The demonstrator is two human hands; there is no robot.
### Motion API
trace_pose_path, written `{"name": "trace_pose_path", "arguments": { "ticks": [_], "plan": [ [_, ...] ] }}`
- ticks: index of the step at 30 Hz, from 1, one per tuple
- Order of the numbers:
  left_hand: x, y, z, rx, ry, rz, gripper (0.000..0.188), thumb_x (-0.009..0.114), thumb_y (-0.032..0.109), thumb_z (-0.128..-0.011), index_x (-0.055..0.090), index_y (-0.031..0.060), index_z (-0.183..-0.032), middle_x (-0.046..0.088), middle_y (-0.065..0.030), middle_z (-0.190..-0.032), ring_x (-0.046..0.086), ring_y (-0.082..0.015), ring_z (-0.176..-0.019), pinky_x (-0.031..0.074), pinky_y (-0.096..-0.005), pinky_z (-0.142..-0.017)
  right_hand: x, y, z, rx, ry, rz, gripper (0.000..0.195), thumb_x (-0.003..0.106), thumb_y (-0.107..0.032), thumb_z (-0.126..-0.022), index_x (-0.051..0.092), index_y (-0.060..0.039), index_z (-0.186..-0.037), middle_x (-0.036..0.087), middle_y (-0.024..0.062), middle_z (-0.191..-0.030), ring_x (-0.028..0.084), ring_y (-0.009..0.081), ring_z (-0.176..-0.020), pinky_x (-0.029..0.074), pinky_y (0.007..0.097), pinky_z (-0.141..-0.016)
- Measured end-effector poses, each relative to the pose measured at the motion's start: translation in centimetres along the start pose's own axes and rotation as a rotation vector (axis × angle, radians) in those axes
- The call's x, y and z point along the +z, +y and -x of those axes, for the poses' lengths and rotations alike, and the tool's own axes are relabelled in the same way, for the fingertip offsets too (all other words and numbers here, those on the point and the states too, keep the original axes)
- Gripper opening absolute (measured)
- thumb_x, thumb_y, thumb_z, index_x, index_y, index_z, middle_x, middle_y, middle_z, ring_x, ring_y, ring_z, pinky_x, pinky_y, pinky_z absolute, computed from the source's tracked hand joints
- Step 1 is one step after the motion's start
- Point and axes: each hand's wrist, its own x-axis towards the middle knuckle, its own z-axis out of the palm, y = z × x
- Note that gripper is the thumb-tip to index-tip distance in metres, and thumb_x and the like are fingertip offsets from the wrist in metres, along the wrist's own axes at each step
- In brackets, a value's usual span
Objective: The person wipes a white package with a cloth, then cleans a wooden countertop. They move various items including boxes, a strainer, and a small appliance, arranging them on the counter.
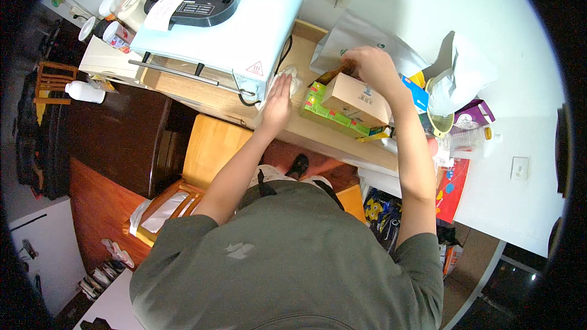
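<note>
My left hand (277,106) presses flat on a crumpled white cloth or tissue (289,77) on the wooden tabletop (300,62), close to the right side of a pale blue electric appliance (257,23). The cloth shows past my fingertips, and the palm covers the rest. Farther right, my right hand (373,68) is bent over the far side of a small cardboard box (355,98). Its fingers are closed at the edge of a dark brown packet (335,74), partly hidden behind the box. The cardboard box sits on green cartons (328,112).
A black router (202,7) with a paper strip (169,4) lies on the appliance. Behind my right hand leans a grey paper bag (367,36). A green basket (441,121), a plastic bottle (470,140) and a blue box (415,94) crowd the right. A wooden chair (211,146) stands left.
</note>
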Motion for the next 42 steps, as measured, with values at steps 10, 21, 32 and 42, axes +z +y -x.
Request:
{"name": "trace_pose_path", "arguments": {
  "ticks": [10, 21, 32, 42],
  "plan": [
    [6.4, -3.0, -14.6, 0.058, 0.123, -0.188, 0.050, 0.046, 0.002, -0.092, 0.042, -0.0082, -0.140, 0.046, -0.0264, -0.145, 0.041, -0.0371, -0.138, 0.032, -0.0416, -0.116, 2.1, -2.5, 0.7, 0.019, 0.032, -0.038, 0.023, 0.057, -0.003, -0.078, 0.074, -0.0125, -0.091, 0.071, 0.0058, -0.092, 0.066, 0.0285, -0.091, 0.053, 0.0416, -0.078],
    [-0.5, -0.2, 2.3, 0.108, 0.015, -0.205, 0.055, 0.050, -0.004, -0.088, 0.047, 0.0057, -0.142, 0.049, -0.0143, -0.146, 0.048, -0.0307, -0.134, 0.043, -0.0407, -0.108, 2.4, -2.1, 0.1, 0.061, 0.079, -0.096, 0.028, 0.055, 0.000, -0.076, 0.074, -0.0106, -0.094, 0.072, 0.0081, -0.092, 0.067, 0.0306, -0.089, 0.053, 0.0430, -0.079],
    [-18.5, 6.3, 8.0, -0.116, 0.241, 0.366, 0.035, 0.049, 0.000, -0.097, 0.059, -0.0036, -0.130, 0.066, -0.0161, -0.123, 0.064, -0.0228, -0.111, 0.050, -0.0355, -0.094, 0.1, -8.3, 2.3, 0.051, 0.588, -0.363, 0.037, 0.058, 0.004, -0.077, 0.066, -0.0059, -0.112, 0.067, 0.0132, -0.110, 0.062, 0.0326, -0.107, 0.049, 0.0418, -0.096],
    [-19.2, 6.5, -8.1, 0.292, 0.004, -0.572, 0.043, 0.050, 0.010, -0.099, 0.051, 0.0097, -0.141, 0.054, -0.0197, -0.140, 0.050, -0.0367, -0.131, 0.039, -0.0404, -0.110, 4.8, -18.0, 7.0, 0.134, 0.578, -0.658, 0.034, 0.060, 0.006, -0.076, 0.066, -0.0073, -0.107, 0.067, 0.0111, -0.100, 0.064, 0.0302, -0.095, 0.053, 0.0398, -0.085]
  ]
}}
